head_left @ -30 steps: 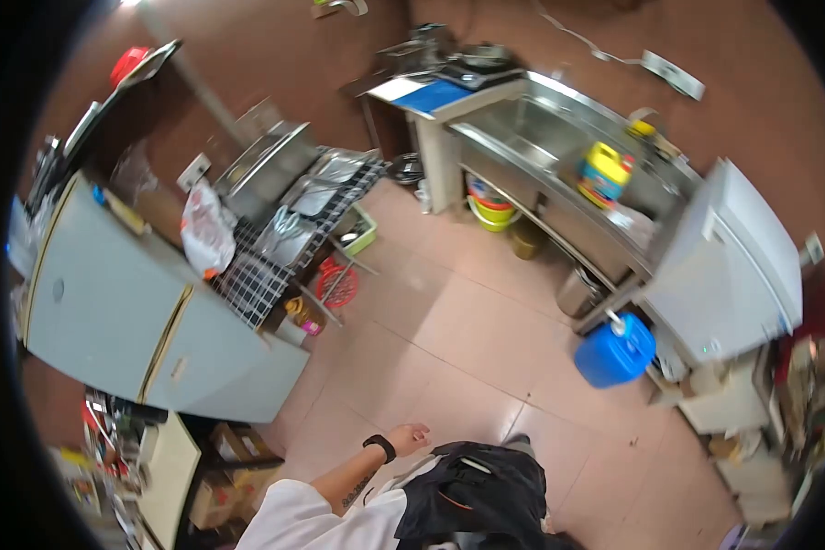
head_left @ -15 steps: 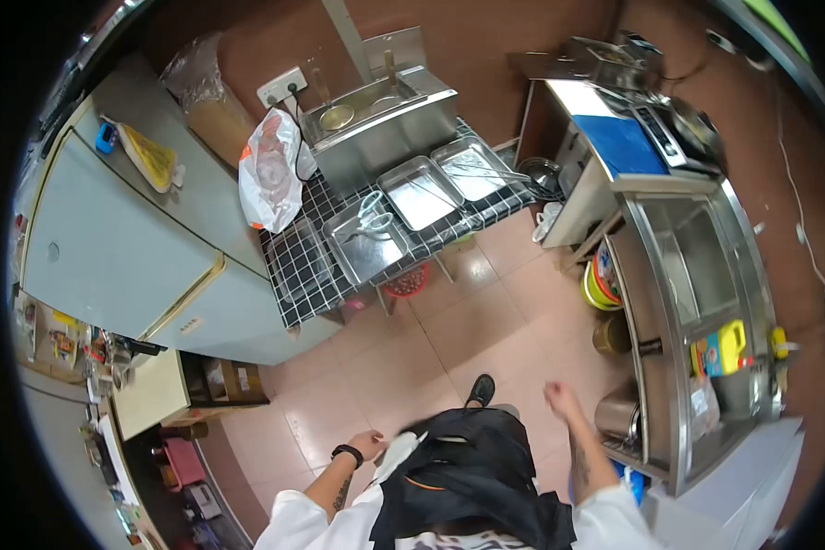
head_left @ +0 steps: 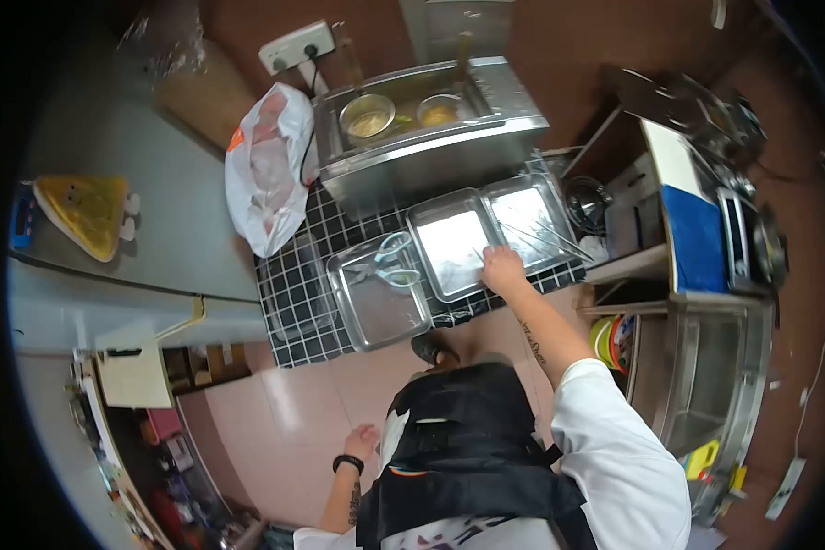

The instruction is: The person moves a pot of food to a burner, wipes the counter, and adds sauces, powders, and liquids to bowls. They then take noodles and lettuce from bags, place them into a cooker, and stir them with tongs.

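Note:
My right hand (head_left: 504,269) reaches to the right edge of the middle metal tray (head_left: 445,245), with its fingers curled together; what is between them is hidden. Long thin metal utensils (head_left: 550,240) lie across the right metal tray (head_left: 521,206), close to that hand. In the left metal tray (head_left: 382,316) are scissors (head_left: 399,274) with pale blue handles. Beside the dark apron (head_left: 458,431) hangs my left hand (head_left: 364,443), its fingers loosely bent and apart, holding nothing I can see.
Behind the trays stands a steel cooker (head_left: 431,147) with two strainer baskets. A white plastic bag (head_left: 268,170) sits on its left, on the black checked tabletop (head_left: 293,321). A fridge (head_left: 147,302) is at left, a steel sink unit (head_left: 710,367) at right.
I have come closer to the table. My right hand has moved forward from beside my body to the middle tray's edge. My left hand remains low by the apron.

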Tool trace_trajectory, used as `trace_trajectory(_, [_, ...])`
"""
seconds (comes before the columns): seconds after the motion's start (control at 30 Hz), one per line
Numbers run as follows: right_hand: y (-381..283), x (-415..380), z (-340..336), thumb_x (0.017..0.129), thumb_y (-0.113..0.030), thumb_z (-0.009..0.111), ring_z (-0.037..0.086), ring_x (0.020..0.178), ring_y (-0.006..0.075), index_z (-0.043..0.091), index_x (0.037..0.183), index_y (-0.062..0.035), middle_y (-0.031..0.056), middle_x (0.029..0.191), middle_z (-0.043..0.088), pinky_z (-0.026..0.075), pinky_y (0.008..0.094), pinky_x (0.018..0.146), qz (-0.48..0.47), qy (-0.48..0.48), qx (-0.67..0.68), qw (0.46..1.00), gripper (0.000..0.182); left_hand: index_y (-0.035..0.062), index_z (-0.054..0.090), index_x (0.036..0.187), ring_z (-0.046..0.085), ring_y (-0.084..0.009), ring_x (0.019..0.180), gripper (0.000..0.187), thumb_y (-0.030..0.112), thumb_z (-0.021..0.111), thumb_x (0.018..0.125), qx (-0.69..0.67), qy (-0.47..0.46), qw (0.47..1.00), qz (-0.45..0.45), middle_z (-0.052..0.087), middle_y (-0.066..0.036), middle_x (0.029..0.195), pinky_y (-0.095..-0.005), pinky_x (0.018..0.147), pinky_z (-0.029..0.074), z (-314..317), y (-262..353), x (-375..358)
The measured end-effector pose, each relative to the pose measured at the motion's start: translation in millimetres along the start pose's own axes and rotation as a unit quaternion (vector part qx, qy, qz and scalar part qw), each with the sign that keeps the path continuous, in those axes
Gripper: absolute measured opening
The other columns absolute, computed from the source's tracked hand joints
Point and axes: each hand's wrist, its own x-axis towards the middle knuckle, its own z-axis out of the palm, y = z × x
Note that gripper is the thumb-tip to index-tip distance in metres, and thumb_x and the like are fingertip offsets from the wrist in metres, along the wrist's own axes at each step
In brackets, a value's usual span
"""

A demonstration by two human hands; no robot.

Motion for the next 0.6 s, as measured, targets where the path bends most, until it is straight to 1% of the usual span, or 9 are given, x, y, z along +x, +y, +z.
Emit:
trace_trajectory(0.07, [3,22,36,0.087,-0.019,0.060,0.065,0.091,0.0333,0.058,0.104,-0.0032,0.0176,0.094,0.069,0.054,0.0422,0.078,0.039,-0.074,-0.056,0.995,0.023,0.0043,0.065,0.117,0.068,-0.0218,0.092,0.036,0.026,0.067,0.089,-0.013,0.046,0.999,0.016,0.072,-0.013,0.100,-0.0319,0.083,0.052,-23,75,-9])
trace_trajectory(0.13, [-3,23,4,0.083,-0.014,0.058,0.066,0.091,0.0364,0.055,0.108,0.0004,0.0191,0.088,0.069,0.052,0.0456,0.083,0.086,-0.084,0.032,0.992,0.029,0.0039,0.064,0.118,0.068,-0.0206,0.090,0.036,0.025,0.067,0.089,-0.054,0.058,0.997,0.011,0.071,-0.012,0.098,-0.0311,0.081,0.052,-32,103,7])
trace_trajectory(0.23, [9,9,-83,0.082,-0.014,0.064,0.068,0.093,0.0354,0.054,0.123,0.0031,0.0245,0.094,0.069,0.053,0.0426,0.081,0.068,-0.081,0.161,0.981,0.045,0.0029,0.064,0.118,0.067,-0.0180,0.085,0.034,0.023,0.066,0.090,-0.163,0.085,0.983,-0.001,0.070,-0.010,0.094,-0.0295,0.076,0.053,-29,136,14])
trace_trajectory(0.3, [30,25,-170,0.079,-0.017,0.071,0.068,0.090,0.0356,0.056,0.129,-0.0025,0.0224,0.096,0.069,0.053,0.0407,0.080,0.047,-0.203,0.259,0.943,0.054,0.0022,0.064,0.118,0.066,-0.0166,0.082,0.033,0.022,0.066,0.091,-0.233,0.100,0.967,-0.018,0.069,-0.009,0.092,-0.0287,0.073,0.052,-15,153,16])
trace_trajectory(0.33, [45,33,-199,0.078,-0.019,0.074,0.069,0.088,0.0314,0.062,0.126,-0.0066,0.0188,0.096,0.070,0.053,0.0389,0.079,0.011,-0.177,0.270,0.947,0.051,0.0017,0.064,0.117,0.066,-0.0162,0.082,0.032,0.020,0.066,0.091,-0.233,0.103,0.966,-0.035,0.069,-0.010,0.093,-0.0284,0.072,0.052,-5,155,22])
trace_trajectory(0.4, [64,66,-268,0.079,-0.016,0.075,0.069,0.086,0.0234,0.064,0.127,-0.0097,0.0157,0.102,0.071,0.053,0.0343,0.082,0.012,-0.181,0.225,0.957,0.050,0.0012,0.064,0.116,0.066,-0.0157,0.081,0.031,0.019,0.065,0.091,-0.236,0.111,0.963,-0.062,0.069,-0.010,0.093,-0.0280,0.071,0.052,18,171,16])
trace_trajectory(0.47, [84,106,-305,0.084,-0.020,0.071,0.069,0.084,0.0316,0.064,0.125,-0.0097,0.0167,0.096,0.071,0.054,0.0410,0.078,-0.098,-0.031,0.175,0.979,0.043,0.0003,0.064,0.114,0.066,-0.0152,0.081,0.030,0.019,0.066,0.092,-0.324,0.148,0.932,-0.066,0.069,-0.010,0.093,-0.0276,0.070,0.052,35,200,22])
trace_trajectory(0.57, [84,176,-337,0.086,-0.018,0.062,0.067,0.086,0.0343,0.065,0.116,-0.0074,0.0173,0.089,0.070,0.053,0.0453,0.078,-0.133,0.017,-0.054,0.989,0.031,0.0059,0.063,0.119,0.067,-0.0285,0.086,0.031,0.012,0.065,0.088,-0.068,0.270,0.950,0.142,0.069,-0.012,0.100,-0.0355,0.074,0.053,18,280,52])
trace_trajectory(0.6, [80,201,-335,0.085,-0.013,0.060,0.068,0.087,0.0330,0.067,0.110,-0.0069,0.0157,0.089,0.070,0.054,0.0448,0.078,-0.119,-0.016,-0.138,0.983,0.027,0.0084,0.061,0.123,0.065,-0.0324,0.092,0.037,0.008,0.063,0.086,0.005,0.251,0.960,0.121,0.066,-0.013,0.109,-0.0385,0.078,0.053,3,313,70])
